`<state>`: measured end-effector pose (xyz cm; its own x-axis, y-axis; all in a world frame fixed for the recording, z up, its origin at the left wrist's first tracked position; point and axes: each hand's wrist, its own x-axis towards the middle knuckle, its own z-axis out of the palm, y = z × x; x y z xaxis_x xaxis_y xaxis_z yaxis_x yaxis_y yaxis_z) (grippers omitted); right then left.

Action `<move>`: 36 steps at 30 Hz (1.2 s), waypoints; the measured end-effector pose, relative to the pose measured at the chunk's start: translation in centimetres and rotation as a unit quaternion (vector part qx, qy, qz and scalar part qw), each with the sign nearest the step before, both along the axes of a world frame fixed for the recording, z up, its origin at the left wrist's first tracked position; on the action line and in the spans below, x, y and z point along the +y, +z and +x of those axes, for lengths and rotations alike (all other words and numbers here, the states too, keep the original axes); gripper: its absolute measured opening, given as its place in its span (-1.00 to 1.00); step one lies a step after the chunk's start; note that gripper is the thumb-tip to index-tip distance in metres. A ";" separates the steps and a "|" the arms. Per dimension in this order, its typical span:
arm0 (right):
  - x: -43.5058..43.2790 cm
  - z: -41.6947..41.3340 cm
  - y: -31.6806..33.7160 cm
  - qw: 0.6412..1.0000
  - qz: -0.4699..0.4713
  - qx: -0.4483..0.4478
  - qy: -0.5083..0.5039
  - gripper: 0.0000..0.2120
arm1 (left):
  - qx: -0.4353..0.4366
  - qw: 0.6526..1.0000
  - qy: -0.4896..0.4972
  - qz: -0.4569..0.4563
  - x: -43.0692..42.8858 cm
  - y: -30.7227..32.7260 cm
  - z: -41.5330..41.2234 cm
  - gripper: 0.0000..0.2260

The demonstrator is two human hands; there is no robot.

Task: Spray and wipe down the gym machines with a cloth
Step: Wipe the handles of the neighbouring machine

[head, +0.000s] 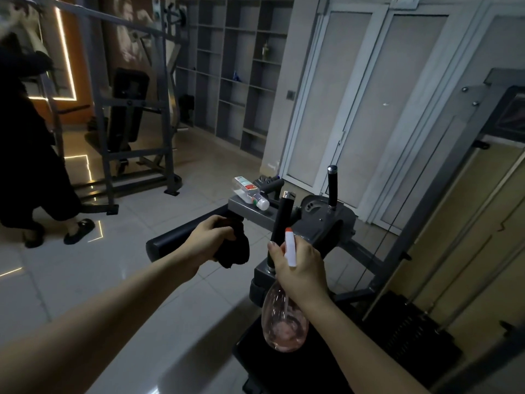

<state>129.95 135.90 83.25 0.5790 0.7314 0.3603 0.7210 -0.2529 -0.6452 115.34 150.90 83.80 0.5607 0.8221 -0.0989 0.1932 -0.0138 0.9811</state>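
Note:
My left hand (208, 242) grips a dark cloth (234, 248) and presses it on the black padded roller (173, 238) of a grey gym machine (326, 223). My right hand (301, 265) holds a clear pinkish spray bottle (284, 322) by its neck, with the white, orange-tipped nozzle (289, 247) pointing up. The bottle hangs just in front of a black upright handle (282, 223). A second upright handle (331, 186) stands farther back.
A clear plastic water bottle (251, 193) lies on the machine's flat grey bar. A weight stack (412, 328) and cables are at the right. Another person (34, 155) stands at the left by a second machine (133, 132). Shelves (235, 66) line the back wall.

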 end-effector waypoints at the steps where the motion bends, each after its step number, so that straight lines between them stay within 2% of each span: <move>1: 0.0 0.2 0.0 1.000 -0.001 -0.004 -0.001 -0.69 | -0.003 1.000 -0.006 0.001 0.1 0.1 0.3 -0.71; 4: 0.0 1.2 -0.1 1.000 0.012 -0.013 -0.008 -0.71 | -0.011 1.000 -0.011 0.017 0.3 0.7 1.4 -0.68; 11: 0.5 5.9 0.0 0.998 0.055 0.017 -0.001 -0.72 | -0.052 0.996 0.044 0.061 0.7 1.4 4.7 -0.82; 16: 2.3 12.5 0.8 0.996 0.084 0.029 0.005 -0.59 | -0.097 0.992 0.066 0.055 0.3 2.2 7.0 -0.84; 21: 5.6 20.2 1.8 0.992 0.106 0.060 0.045 -0.60 | -0.118 0.971 0.143 0.150 -0.3 3.3 9.8 -0.93; 25: 8.9 24.4 2.1 0.988 0.094 0.080 0.092 -0.68 | -0.083 0.957 0.182 0.213 -0.4 4.0 12.0 -0.88; 28: 11.9 27.0 2.0 0.981 0.110 0.090 0.129 -0.56 | -0.050 0.940 0.222 0.252 -0.2 4.5 13.7 -0.74; 32: 15.9 29.5 0.5 0.985 0.062 0.089 0.131 -0.60 | -0.011 0.911 0.277 0.304 -0.4 5.2 15.7 -0.75; 34: 17.0 29.9 0.0 0.983 0.068 0.105 0.136 -0.59 | 0.003 0.903 0.297 0.311 -0.3 5.4 16.4 -0.76; 36: 17.7 29.9 -0.4 0.979 0.086 0.126 0.137 -0.66 | 0.008 0.900 0.296 0.320 -0.1 5.6 16.7 -0.78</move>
<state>159.90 153.56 82.90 0.4556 0.8129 0.3628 0.5591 0.0558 -0.8272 132.02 150.76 89.41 0.0076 0.8680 0.4964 0.3673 -0.4642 0.8060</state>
